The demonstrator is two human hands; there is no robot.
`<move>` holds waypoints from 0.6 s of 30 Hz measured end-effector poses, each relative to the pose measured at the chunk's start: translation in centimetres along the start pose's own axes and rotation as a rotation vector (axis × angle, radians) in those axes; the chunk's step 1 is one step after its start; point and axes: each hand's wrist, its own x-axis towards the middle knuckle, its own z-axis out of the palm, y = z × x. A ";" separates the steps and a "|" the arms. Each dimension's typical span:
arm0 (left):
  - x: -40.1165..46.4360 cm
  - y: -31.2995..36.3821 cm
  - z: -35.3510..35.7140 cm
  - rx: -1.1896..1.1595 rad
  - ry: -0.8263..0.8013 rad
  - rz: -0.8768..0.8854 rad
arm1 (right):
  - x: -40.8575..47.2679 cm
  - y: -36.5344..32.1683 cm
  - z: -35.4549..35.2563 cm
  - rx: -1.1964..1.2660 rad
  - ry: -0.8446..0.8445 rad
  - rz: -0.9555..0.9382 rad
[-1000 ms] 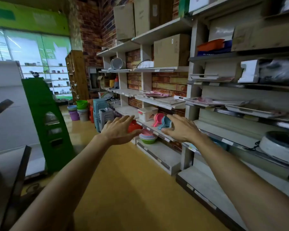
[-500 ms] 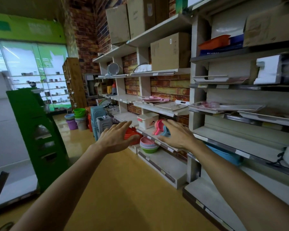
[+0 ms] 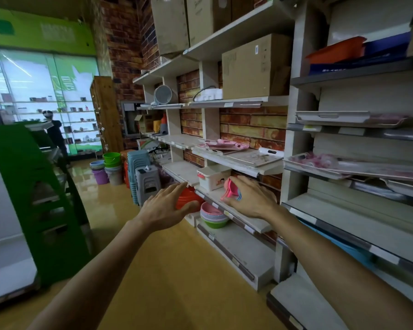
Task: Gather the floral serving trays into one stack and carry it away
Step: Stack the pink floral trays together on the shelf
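Observation:
Floral serving trays lie on the shelving to my right. A pale tray with a faint flower print (image 3: 253, 157) sits on the middle shelf beside pink floral trays (image 3: 222, 146). More pink-flowered trays (image 3: 343, 164) rest on the shelf further right, and another tray (image 3: 332, 116) lies one shelf higher. My left hand (image 3: 163, 208) is stretched out over the aisle, fingers straight, holding nothing. My right hand (image 3: 250, 198) hovers, fingers spread, in front of the lower shelf, below the trays and touching none of them.
Pink and blue scoops (image 3: 231, 190) and a white lidded box (image 3: 214, 177) sit on the lower shelf. Stacked bowls (image 3: 212, 216), stools (image 3: 148, 181) and buckets (image 3: 111, 160) stand on the yellow floor. A green rack (image 3: 34, 198) borders the aisle's left; a person (image 3: 55, 136) stands far back.
The view has moved forward along the aisle and nearer the shelves. Both hands stay outstretched and empty, and the right hand now reaches in front of the scoops.

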 end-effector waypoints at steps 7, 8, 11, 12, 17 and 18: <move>10.3 -6.8 3.8 -0.034 0.005 0.026 | 10.9 0.8 5.1 0.047 -0.013 0.005; 12.1 -8.0 4.1 -0.039 0.005 0.034 | 12.6 0.8 5.8 0.040 -0.005 0.007; 17.3 -11.6 4.7 -0.036 0.006 0.040 | 18.1 0.5 7.5 0.037 0.002 0.028; 19.0 -12.7 4.7 -0.037 0.004 0.042 | 20.1 0.4 8.1 0.035 0.009 0.034; 27.8 -18.2 4.4 -0.082 0.003 0.064 | 29.4 -0.2 10.6 0.050 0.046 0.080; 29.2 -19.1 4.4 -0.091 0.013 0.071 | 30.8 -0.2 11.0 0.052 0.048 0.083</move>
